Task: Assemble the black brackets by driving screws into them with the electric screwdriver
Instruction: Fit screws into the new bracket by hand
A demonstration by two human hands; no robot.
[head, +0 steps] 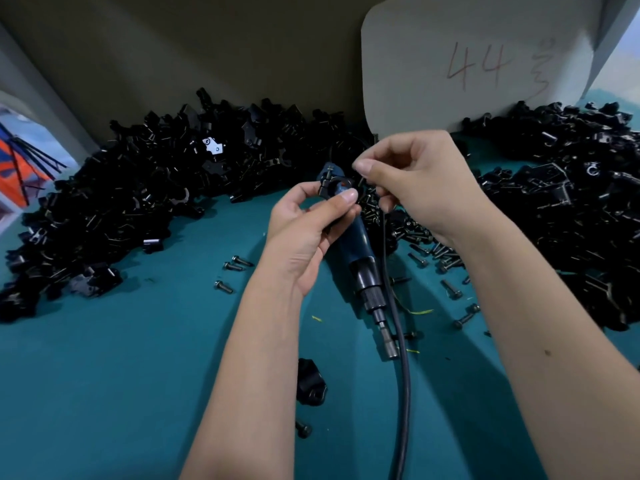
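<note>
While you work over the teal table (138,358):
Left hand (304,230): your fingers pinch a black bracket (327,183).
Right hand (415,181): curled; what it pinches, I cannot tell.
Electric screwdriver (360,261): lying on the table between your hands.
Containers: brackets lie in loose piles (138,188), screws (239,261) scattered.

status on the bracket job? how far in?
Done: cannot tell; no finished lot stands apart from the bracket piles. In hand: left hand pinches one bracket; right hand pinches something small, probably a screw. Left: driving it, since the screwdriver lies ungripped on the table, and the piles.
</note>
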